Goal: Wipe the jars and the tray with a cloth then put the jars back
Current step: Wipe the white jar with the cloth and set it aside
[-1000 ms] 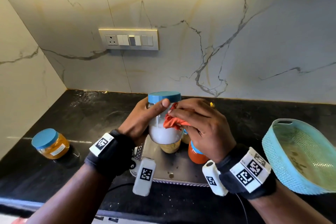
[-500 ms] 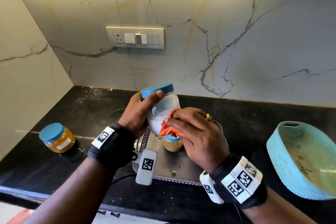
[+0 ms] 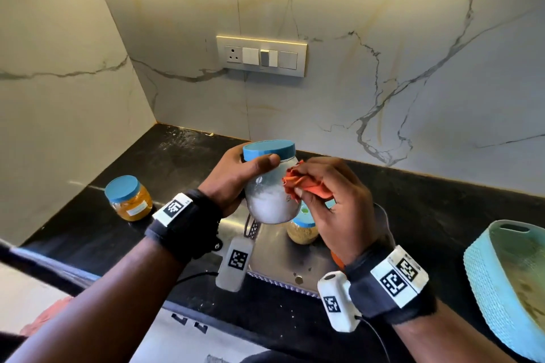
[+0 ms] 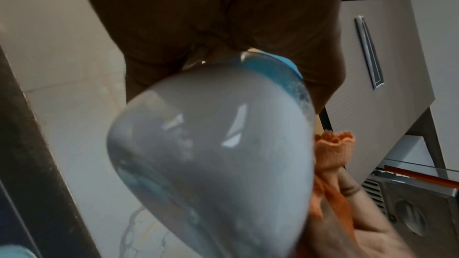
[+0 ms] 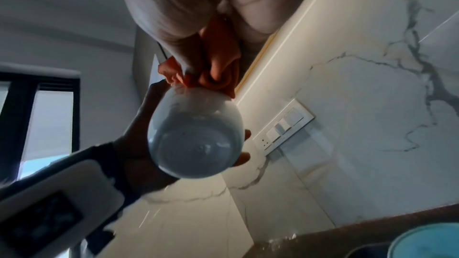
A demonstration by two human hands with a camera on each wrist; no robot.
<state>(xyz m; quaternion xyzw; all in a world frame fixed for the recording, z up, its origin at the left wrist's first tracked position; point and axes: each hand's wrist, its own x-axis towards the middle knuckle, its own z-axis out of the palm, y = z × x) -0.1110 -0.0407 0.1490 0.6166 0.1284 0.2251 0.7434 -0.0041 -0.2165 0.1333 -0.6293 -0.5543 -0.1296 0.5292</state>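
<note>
My left hand (image 3: 236, 177) grips a clear jar of white powder (image 3: 269, 197) with a blue lid, lifted above the steel tray (image 3: 283, 256). From below, the left wrist view shows the same jar (image 4: 211, 154), and the right wrist view shows its round bottom (image 5: 196, 140). My right hand (image 3: 333, 200) holds a bunched orange cloth (image 3: 303, 183) against the jar's right side; that cloth (image 5: 218, 68) touches the glass. A small jar of brown spice (image 3: 302, 230) stands on the tray. A jar of yellow powder (image 3: 129, 197) stands on the black counter at the left.
A light blue woven basket (image 3: 507, 283) lies at the right on the counter (image 3: 442, 215). A switch plate (image 3: 261, 56) is on the marble wall behind. The counter's front edge runs just under my wrists.
The jar has been lifted higher off the tray and tilted back toward upright. My right hand has rubbed the cloth along its side. The head view has shifted left and up.
</note>
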